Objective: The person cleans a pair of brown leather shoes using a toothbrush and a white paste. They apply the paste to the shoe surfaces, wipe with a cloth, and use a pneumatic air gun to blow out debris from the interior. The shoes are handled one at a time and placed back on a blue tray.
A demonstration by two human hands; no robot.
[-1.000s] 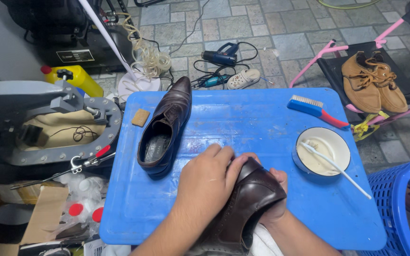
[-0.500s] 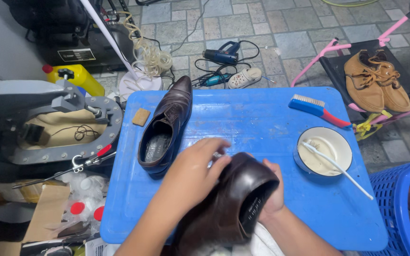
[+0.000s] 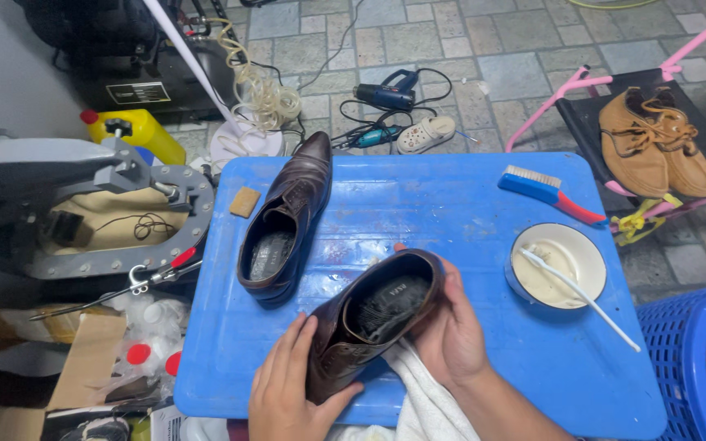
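Holding the shoe [image 3: 373, 322] over the bench [image 3: 467, 204] near edge: our left hand [image 3: 288, 392] cups its toe, right hand [image 3: 451, 335] wraps the heel. Leather looks stiff, smooth, likely slippery; we judge heel and toe the firmest holds.

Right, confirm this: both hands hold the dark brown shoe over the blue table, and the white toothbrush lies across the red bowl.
One slip: the head view shows the bowl is white, not red. Otherwise correct: the left hand and right hand hold the dark brown shoe over the blue table, white toothbrush across the bowl.
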